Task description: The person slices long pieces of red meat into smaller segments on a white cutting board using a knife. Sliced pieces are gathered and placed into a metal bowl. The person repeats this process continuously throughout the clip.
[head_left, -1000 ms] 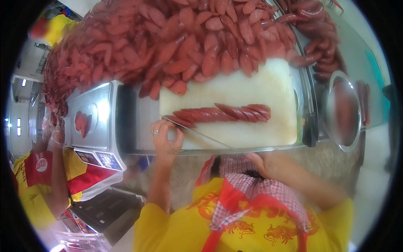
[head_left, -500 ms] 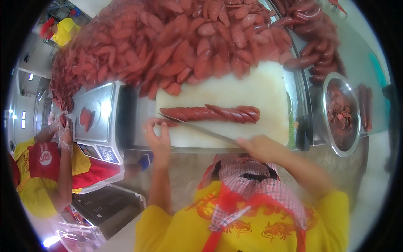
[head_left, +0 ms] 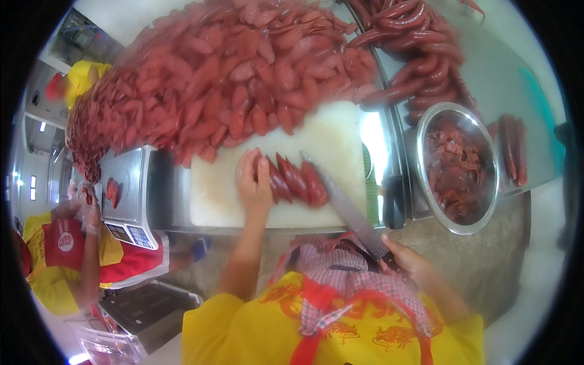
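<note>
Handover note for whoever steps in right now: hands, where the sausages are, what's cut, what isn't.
Left hand: pressed on the cut sausage pieces on the white cutting board.
Right hand: grips the knife, blade angled up to the pieces.
Done: a row of slanted pieces on the board; a big heap of cut pieces behind it.
Left: whole sausages piled at the back right, uncut.
Also: steel bowl of red scraps to the right; scale to the left, where a co-worker's gloved hand is busy.
</note>
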`<action>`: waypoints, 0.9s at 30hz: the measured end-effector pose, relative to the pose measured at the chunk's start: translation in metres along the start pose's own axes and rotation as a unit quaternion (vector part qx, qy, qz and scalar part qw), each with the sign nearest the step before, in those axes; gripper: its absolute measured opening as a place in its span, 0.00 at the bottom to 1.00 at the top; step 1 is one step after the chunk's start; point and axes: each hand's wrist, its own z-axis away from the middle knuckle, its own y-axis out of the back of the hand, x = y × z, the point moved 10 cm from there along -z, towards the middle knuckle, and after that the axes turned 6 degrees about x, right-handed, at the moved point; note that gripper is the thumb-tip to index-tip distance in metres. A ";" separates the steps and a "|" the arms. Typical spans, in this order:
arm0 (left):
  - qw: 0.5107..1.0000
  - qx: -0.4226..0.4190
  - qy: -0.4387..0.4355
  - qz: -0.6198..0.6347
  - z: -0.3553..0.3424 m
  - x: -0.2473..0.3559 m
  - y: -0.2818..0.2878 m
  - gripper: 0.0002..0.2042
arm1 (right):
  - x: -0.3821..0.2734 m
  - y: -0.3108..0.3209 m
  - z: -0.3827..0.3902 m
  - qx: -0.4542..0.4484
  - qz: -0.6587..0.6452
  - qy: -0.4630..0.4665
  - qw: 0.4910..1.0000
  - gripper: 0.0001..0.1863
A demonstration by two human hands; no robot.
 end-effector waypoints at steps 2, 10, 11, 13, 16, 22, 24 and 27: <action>0.998 0.031 -0.010 -0.054 0.026 0.018 0.005 0.32 | -0.006 0.000 0.000 -0.014 0.045 -0.010 0.999 0.42; 0.999 0.036 -0.033 0.006 0.005 0.034 -0.031 0.47 | -0.096 -0.042 0.008 -0.025 0.112 0.068 0.991 0.42; 0.996 0.049 -0.070 -0.029 -0.015 0.041 -0.026 0.45 | -0.120 -0.047 0.011 -0.009 0.114 0.103 0.988 0.42; 0.982 0.103 -0.155 0.001 -0.067 0.064 -0.013 0.43 | -0.175 -0.061 0.013 0.019 0.128 0.171 0.977 0.42; 0.947 0.180 -0.265 0.012 -0.163 0.101 0.001 0.37 | -0.263 -0.091 0.005 0.043 0.060 0.265 0.961 0.41; 0.907 0.134 -0.315 -0.245 -0.381 0.094 -0.065 0.32 | -0.299 -0.092 -0.012 0.112 -0.082 0.277 0.951 0.42; 0.855 0.044 -0.194 -0.479 -0.430 0.044 -0.107 0.39 | -0.279 -0.069 -0.010 0.155 -0.108 0.266 0.945 0.41; 0.842 -0.006 -0.158 -0.516 -0.478 0.020 -0.152 0.39 | -0.227 -0.051 -0.002 0.211 -0.143 0.212 0.944 0.41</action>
